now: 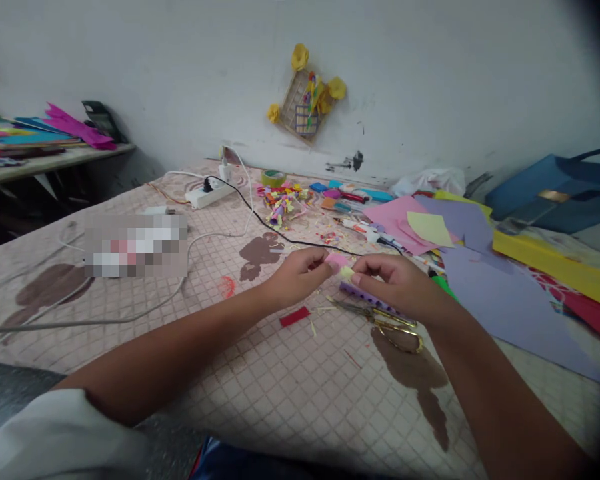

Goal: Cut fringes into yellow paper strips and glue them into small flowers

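Observation:
Over the middle of the table my left hand (303, 275) pinches a small pink paper piece (337, 260) between thumb and fingers. Beside it, my right hand (397, 283) grips a pale yellow paper piece (347, 273) that touches or overlaps the pink one. Just below the right hand lies a purple dotted strip (365, 297), partly covered by that hand. Gold-handled scissors (380, 317) rest on the cloth nearer to me. A short red paper strip (295, 317) lies below my left hand, with thin pale scraps around it.
A white power strip (210, 193) and cables cross the left side, with a black cord (285, 237) running behind my hands. Colourful paper scraps (285, 200) and green tape (273, 177) sit toward the wall. Lilac paper sheets (510, 300) and a blue bag (555, 190) occupy the right.

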`<state>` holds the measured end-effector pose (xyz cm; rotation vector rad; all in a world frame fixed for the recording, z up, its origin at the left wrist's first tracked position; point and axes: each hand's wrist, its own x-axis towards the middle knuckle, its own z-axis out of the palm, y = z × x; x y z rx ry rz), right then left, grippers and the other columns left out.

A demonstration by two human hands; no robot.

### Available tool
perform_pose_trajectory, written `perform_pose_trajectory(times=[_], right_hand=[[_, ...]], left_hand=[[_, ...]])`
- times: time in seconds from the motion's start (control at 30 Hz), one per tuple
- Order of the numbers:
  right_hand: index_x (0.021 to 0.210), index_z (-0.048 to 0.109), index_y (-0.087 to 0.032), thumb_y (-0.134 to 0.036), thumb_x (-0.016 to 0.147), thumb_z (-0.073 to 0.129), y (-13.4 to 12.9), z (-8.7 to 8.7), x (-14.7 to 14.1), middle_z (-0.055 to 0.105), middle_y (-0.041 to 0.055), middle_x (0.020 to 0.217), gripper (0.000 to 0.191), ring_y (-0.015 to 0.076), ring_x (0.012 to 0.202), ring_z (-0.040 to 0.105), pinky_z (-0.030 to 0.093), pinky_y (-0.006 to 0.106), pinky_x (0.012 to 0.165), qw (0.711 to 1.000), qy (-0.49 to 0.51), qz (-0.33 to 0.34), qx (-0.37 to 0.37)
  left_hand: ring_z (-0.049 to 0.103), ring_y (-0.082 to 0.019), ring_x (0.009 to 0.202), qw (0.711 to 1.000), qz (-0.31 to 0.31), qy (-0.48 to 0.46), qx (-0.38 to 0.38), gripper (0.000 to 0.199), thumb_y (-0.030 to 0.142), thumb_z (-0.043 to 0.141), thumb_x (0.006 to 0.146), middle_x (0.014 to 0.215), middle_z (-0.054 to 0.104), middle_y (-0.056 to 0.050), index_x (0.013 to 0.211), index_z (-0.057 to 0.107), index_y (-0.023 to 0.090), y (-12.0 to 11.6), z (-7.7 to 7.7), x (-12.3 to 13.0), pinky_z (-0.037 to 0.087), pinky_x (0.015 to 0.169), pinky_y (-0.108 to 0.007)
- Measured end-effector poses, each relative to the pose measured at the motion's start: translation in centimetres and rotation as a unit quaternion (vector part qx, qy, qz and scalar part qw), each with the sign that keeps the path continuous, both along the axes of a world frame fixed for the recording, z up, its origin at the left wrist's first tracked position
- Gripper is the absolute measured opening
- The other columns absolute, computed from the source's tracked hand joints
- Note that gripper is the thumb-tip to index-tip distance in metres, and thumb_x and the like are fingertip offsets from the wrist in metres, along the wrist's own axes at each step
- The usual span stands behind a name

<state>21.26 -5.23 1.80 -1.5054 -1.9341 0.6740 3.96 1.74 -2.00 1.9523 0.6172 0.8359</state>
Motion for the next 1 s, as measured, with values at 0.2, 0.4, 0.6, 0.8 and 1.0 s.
perform_pose_trajectory(times=[0.2, 0.4, 0.6, 0.8, 1.0], right_hand=[[0.064, 0.051, -0.02, -0.024, 0.079, 0.053, 0.4, -0.5, 0.6, 0.045, -0.0042, 0.061, 0.016, 0.0112, 0.057, 0.04, 0.03, 0.025, 0.053, 0.994, 0.075, -0.059, 0.062], [0.063, 0.05, -0.019, -0.029, 0.08, 0.053, -0.7, -1.5, 0.5, 0.043, -0.0044, 0.058, 0.02, 0.0104, 0.053, 0.038, 0.029, 0.024, 0.048, 0.992, 0.105, -0.066, 0.013], [0.064, 0.052, -0.018, -0.029, 0.08, 0.053, -1.5, -2.5, 0.3, 0.046, -0.0029, 0.061, 0.019, 0.0119, 0.059, 0.042, 0.034, 0.025, 0.053, 0.994, 0.096, -0.057, 0.004], [0.065, 0.052, -0.019, -0.028, 0.082, 0.05, -1.5, -2.7, -0.1, 0.048, -0.002, 0.062, 0.019, 0.0133, 0.06, 0.043, 0.035, 0.026, 0.055, 0.993, 0.091, -0.057, 0.044], [0.064, 0.052, -0.02, -0.026, 0.081, 0.05, -1.6, -3.0, -0.2, 0.048, -0.0025, 0.061, 0.019, 0.0134, 0.059, 0.043, 0.034, 0.025, 0.055, 0.994, 0.081, -0.058, 0.052]], left_hand=[[0.041, -0.009, 0.061, 0.999, -0.029, -0.026, -0.019, 0.023, 0.034, 0.046, 0.08, 0.063, 0.043, 0.003, 0.068, 0.049, 0.015, 0.3, -0.2, -0.1, 0.036, 0.06, -0.023], [0.049, -0.011, 0.074, 0.994, -0.047, -0.1, -0.014, 0.023, 0.03, 0.055, 0.076, 0.081, 0.054, -0.002, 0.093, 0.054, 0.014, 0.0, 0.0, -0.4, 0.041, 0.07, -0.025], [0.047, -0.01, 0.066, 0.997, -0.032, -0.064, -0.039, 0.019, 0.03, 0.056, 0.076, 0.072, 0.054, 0.0, 0.081, 0.056, 0.012, -0.2, 0.1, -0.4, 0.038, 0.065, -0.024], [0.043, -0.01, 0.063, 0.996, -0.059, 0.005, -0.071, 0.024, 0.034, 0.056, 0.077, 0.066, 0.05, 0.001, 0.069, 0.054, 0.012, -0.1, -0.5, -0.1, 0.034, 0.06, -0.023], [0.04, -0.009, 0.062, 0.997, -0.049, 0.019, -0.054, 0.023, 0.032, 0.054, 0.077, 0.063, 0.044, 0.003, 0.065, 0.049, 0.014, -0.4, -0.7, 0.0, 0.032, 0.059, -0.022]])
